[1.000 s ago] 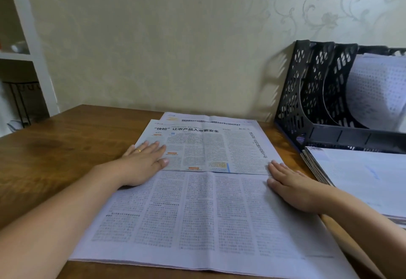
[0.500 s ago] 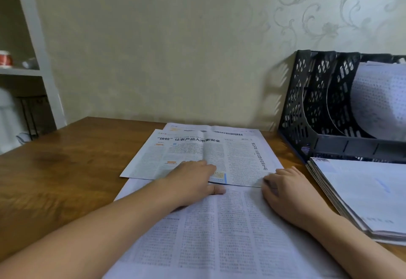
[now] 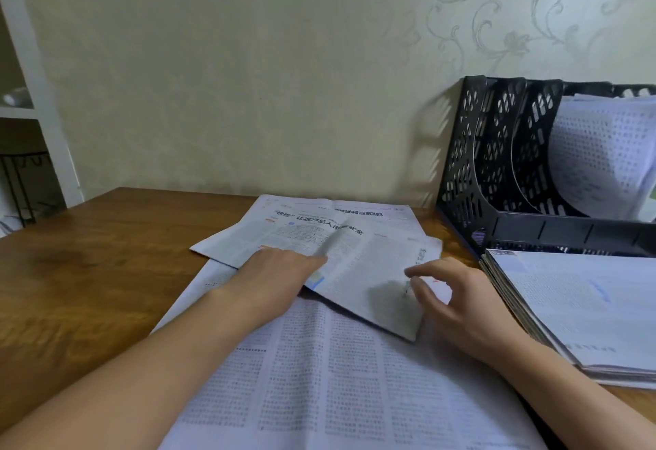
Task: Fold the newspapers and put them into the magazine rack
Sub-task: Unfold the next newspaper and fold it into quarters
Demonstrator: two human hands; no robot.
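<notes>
Left hand (image 3: 280,272) lies flat, fingers straight, pressing the folded printed newspaper sheet (image 3: 358,272). Right hand (image 3: 458,297) pinches that sheet's raised near-right corner. It rests on an open newspaper spread (image 3: 337,378) on the brown wooden table (image 3: 88,272). Black perforated plastic magazine rack (image 3: 497,173) stands far right.

Both bare forearms reach forward over the newspaper (image 3: 355,361). The left hand (image 3: 280,272) lies palm down on its folded upper part, fingers straight and together, pointing toward the fold's middle. The right hand (image 3: 458,293) hovers just right of the folded part's near corner, wrist raised, fingers (image 3: 422,268) loosely curled, thumb and forefinger tips close; whether they touch paper is unclear.
</notes>
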